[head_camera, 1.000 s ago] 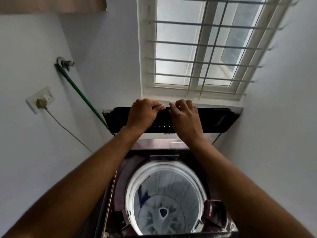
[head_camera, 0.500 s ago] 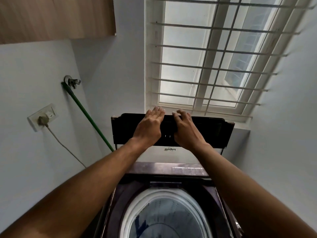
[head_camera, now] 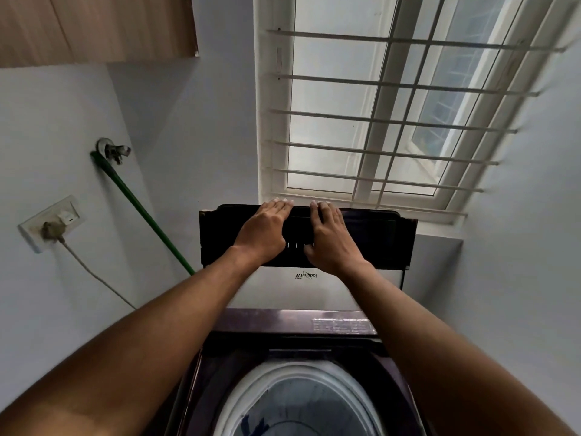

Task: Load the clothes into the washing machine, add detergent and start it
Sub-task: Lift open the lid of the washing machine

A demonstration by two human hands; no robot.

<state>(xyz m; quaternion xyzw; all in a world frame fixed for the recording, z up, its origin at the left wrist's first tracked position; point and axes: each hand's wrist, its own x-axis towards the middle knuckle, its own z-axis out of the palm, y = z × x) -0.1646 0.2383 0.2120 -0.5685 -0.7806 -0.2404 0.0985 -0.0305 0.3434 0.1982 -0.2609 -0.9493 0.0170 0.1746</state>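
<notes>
A top-loading washing machine (head_camera: 289,320) stands below me, dark maroon, with its white drum rim (head_camera: 251,382) showing at the bottom. Its folding lid (head_camera: 371,237) is raised upright against the window sill, dark on the upper half and white below. My left hand (head_camera: 264,229) and my right hand (head_camera: 330,236) lie flat on the dark upper panel, side by side, fingers straight and reaching its top edge. No clothes or detergent are in view; the inside of the drum is mostly cut off.
A barred window (head_camera: 386,114) sits right behind the lid. On the left wall are a tap (head_camera: 113,149) with a green hose (head_camera: 141,212), and a socket (head_camera: 52,223) with a plug and cable. A wooden cabinet (head_camera: 94,26) hangs at the upper left. Walls close in on both sides.
The lid has swung up from a low tilt to upright. My fingers went from curled over its edge to flat on the panel. The view has tilted upward.
</notes>
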